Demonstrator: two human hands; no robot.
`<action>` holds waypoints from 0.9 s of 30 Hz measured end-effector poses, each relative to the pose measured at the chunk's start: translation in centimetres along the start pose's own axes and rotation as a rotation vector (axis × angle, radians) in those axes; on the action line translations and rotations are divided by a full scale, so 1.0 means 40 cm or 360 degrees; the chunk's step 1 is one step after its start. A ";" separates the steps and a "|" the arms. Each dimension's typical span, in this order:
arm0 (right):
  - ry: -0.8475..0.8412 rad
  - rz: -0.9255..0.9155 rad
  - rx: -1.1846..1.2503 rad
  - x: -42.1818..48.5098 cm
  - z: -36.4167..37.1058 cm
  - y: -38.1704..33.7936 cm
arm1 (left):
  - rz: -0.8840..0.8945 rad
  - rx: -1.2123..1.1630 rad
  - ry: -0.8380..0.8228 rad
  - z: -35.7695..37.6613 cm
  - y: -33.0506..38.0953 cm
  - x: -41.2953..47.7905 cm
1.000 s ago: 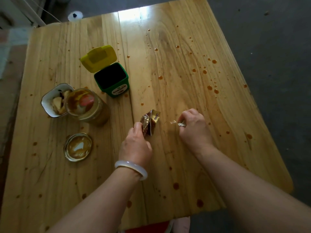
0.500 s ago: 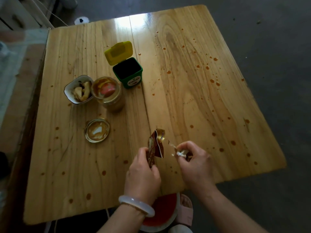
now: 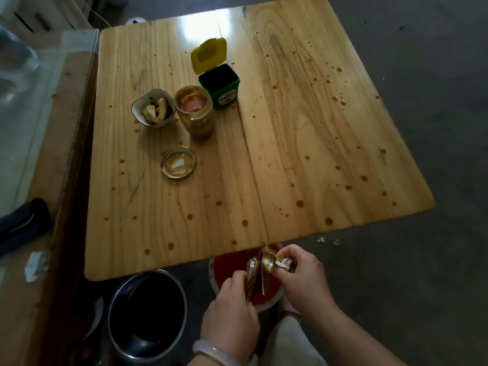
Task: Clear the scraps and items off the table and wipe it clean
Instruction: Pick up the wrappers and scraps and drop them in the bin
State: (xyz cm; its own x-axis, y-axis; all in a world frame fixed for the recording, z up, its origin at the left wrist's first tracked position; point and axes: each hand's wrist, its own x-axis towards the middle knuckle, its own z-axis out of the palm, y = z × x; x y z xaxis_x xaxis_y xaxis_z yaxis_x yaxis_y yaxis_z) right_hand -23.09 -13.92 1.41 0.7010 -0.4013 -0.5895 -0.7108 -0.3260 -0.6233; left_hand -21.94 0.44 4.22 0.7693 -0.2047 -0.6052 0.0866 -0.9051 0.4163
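My left hand grips a brown foil wrapper just past the near edge of the wooden table, above a red basin on the floor. Beside it my right hand pinches a small crumpled white scrap. The tabletop is spotted with orange-brown drops. On it stand a green tub with its yellow lid flipped open, an open glass jar, a white bowl of food scraps and the jar's lid lying upturned.
A metal bucket stands on the floor under the table's near left corner. A wooden bench or ledge runs along the left side with a dark cloth item on it. Small scraps lie on the grey floor at right.
Both hands have pulled the wrapper and scrap back off the table towards me and now hold them over the red basin. The view has tilted down, showing the bucket.
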 end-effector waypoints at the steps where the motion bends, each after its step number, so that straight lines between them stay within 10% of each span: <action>1: 0.0003 0.0042 -0.0026 -0.002 0.009 0.009 | 0.0003 0.0078 -0.0033 0.006 -0.008 0.004; 27: -0.0275 0.0381 -0.0008 0.087 0.101 0.060 | 0.0031 0.0484 -0.0241 0.022 -0.001 0.181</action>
State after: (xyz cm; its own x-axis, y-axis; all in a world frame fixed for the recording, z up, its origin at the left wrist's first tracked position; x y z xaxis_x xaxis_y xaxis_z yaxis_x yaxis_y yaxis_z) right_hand -22.14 -12.64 -4.21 0.5126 -0.3154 -0.7986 -0.8571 -0.2439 -0.4538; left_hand -16.93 -1.33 -0.80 0.6642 -0.2554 -0.7026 -0.1376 -0.9655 0.2209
